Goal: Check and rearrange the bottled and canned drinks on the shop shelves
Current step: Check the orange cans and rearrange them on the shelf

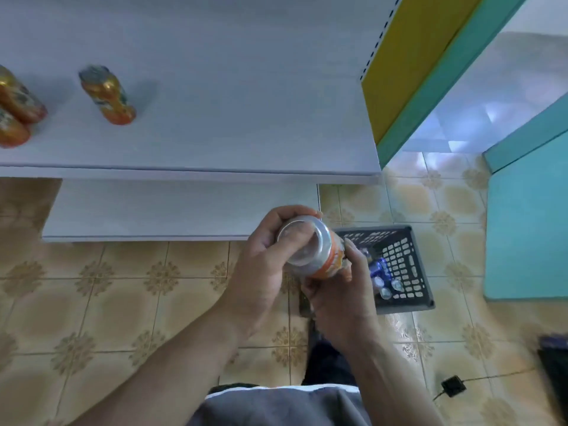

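Left fingers point(285, 215) and right fingers point(353, 252) curled round orange can point(310, 250), dark basket point(405, 259) just beyond, shelved cans point(107, 95) on white shelf point(230, 118)

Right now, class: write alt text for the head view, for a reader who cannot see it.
A left hand and right hand hold an orange can, silver end toward the camera, over a tiled floor. More orange cans stand on a white shelf; a dark basket holds other drinks.
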Available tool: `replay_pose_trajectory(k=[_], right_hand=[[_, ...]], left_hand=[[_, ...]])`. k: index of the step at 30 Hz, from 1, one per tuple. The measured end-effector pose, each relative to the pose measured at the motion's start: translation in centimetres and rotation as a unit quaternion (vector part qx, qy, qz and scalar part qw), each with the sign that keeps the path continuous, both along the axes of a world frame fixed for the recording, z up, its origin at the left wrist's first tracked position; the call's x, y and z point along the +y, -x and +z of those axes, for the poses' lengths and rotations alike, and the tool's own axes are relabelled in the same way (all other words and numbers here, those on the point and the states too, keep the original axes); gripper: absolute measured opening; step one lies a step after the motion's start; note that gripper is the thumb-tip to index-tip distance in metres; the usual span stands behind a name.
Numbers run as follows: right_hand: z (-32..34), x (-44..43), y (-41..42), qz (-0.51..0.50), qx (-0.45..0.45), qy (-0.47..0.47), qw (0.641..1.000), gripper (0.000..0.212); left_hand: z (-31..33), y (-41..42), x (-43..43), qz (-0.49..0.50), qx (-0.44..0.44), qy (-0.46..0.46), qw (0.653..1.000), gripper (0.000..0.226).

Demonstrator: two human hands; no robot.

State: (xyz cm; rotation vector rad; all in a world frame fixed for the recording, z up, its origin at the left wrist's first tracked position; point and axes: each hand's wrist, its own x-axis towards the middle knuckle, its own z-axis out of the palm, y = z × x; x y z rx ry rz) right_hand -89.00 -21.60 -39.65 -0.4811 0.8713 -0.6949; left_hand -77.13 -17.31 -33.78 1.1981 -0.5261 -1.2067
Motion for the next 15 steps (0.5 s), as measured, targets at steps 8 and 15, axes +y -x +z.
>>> replay_pose_trajectory(k=[8,15], right_hand=[[-10.5,-6.2,17.1,-0.031,0.139,-0.186,0.972,0.057],[-25.1,-9.4,23.7,0.003,0.268,-0.258,0.928,0.053]], left_hand=[[-14.0,15.5,-10.9,-0.07,-0.008,-0.27,0.96,0.015],[-29.0,21.0,-13.9,-0.104,-0.019,-0.422,0.9,0.015]])
